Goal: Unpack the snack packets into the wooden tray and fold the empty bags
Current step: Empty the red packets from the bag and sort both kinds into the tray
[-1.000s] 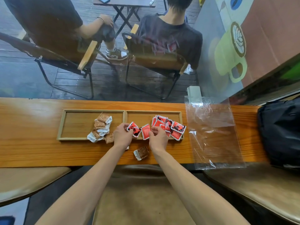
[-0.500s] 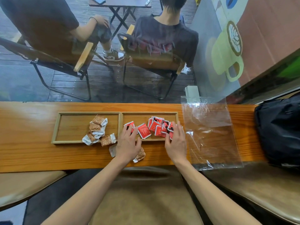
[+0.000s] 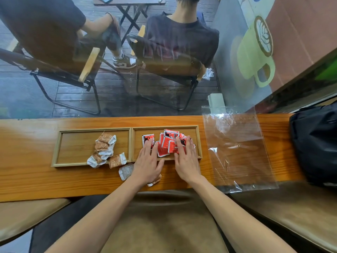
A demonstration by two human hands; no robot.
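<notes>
Both grips spread flat: my left hand (image 3: 148, 164) and right hand (image 3: 186, 159) press the red square snack packets (image 3: 165, 145) into the right compartment of the wooden two-part tray (image 3: 131, 143). Brown packets (image 3: 104, 149) sit left; two strays (image 3: 126, 171) on the near bench. Clear plastic bag (image 3: 237, 148) right, empty, unfolded.

Single head-worn wide-angle view, looking forward and steeply down, close over the wooden counter (image 3: 36, 178)

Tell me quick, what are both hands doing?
Left hand: open, fingers flat on red packets.
Right hand: open, flat on the red packets.
</notes>
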